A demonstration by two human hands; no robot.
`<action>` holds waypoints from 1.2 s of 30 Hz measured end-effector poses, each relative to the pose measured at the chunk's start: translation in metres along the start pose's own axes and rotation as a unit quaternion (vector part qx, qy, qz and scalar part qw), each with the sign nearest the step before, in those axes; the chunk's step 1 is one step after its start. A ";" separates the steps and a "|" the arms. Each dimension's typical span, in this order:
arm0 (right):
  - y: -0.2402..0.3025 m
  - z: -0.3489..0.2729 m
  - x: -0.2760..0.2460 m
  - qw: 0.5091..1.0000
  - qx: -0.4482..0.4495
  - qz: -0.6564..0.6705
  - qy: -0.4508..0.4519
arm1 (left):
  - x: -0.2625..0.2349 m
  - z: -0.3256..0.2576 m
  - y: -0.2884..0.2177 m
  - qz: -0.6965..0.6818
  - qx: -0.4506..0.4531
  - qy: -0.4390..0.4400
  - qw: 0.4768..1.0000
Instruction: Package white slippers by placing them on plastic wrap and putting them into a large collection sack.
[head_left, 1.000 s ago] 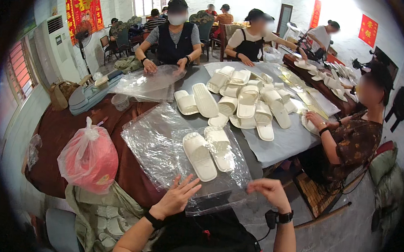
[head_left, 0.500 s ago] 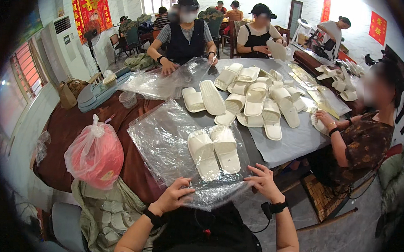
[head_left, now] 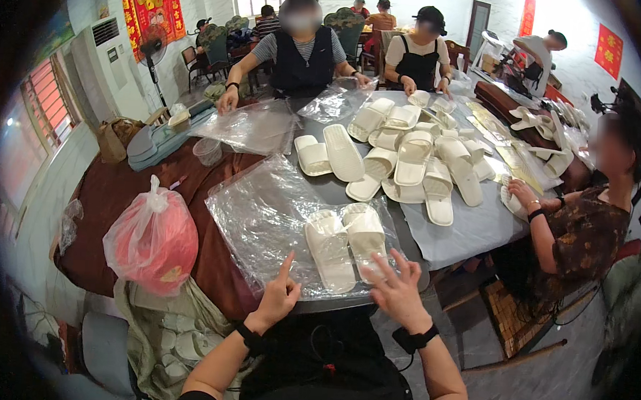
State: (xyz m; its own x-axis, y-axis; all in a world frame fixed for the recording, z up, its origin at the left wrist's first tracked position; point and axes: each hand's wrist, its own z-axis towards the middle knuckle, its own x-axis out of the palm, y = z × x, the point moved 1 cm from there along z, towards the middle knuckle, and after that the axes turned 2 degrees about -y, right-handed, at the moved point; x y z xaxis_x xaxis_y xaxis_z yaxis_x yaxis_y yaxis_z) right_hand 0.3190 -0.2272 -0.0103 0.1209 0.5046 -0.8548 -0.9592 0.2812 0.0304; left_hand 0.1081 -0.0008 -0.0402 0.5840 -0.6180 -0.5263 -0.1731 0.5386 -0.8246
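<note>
Presently, the pair of white slippers [head_left: 330, 258] lies on the table [head_left: 321, 190] in front of the person, straps at the far end and heels toward the body, with clear plastic film [head_left: 251, 214] about it; whether the film fully encloses both slippers cannot be told. The hands are apart from each other and nothing is seen gripped: the left hand [head_left: 279, 297] stands at the near edge of the film, index finger extended and the others curled, while the right hand [head_left: 397, 287] is spread over the heel end of the right-hand slipper, contact unconfirmed. A pile of similar slippers [head_left: 413, 161] sits farther back. In handling, the slippers are judged light, of soft, springy moulded material, unlikely to break but liable to scuff or mark; the straps would probably flatten under pressure. The film is assessed as thin, limp and slippery, prone to creasing, clinging and sliding. Recommended hold: both soles by their outer sides near mid-length, kept level, or the film pinched at its near corners with light tension.
</note>
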 end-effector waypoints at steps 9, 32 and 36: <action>0.016 0.012 0.059 0.991 0.026 -0.003 0.129 | -0.020 -0.017 -0.030 -0.068 0.077 0.107 0.989; 0.052 0.068 -0.060 0.653 0.238 0.716 0.071 | -0.178 -0.287 0.119 0.089 -0.308 -0.154 0.935; 0.141 0.081 -0.067 0.527 0.186 0.803 0.208 | -0.197 -0.316 0.154 0.094 -0.339 -0.179 0.919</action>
State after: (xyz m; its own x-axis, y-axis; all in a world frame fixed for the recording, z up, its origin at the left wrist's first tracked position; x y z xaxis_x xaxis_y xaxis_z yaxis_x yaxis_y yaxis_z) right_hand 0.1964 -0.1553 0.0934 -0.9104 0.1349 0.3910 0.3868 -0.0571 0.9204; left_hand -0.2844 0.0225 -0.1289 0.6958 -0.2570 -0.6707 -0.6807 0.0618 -0.7299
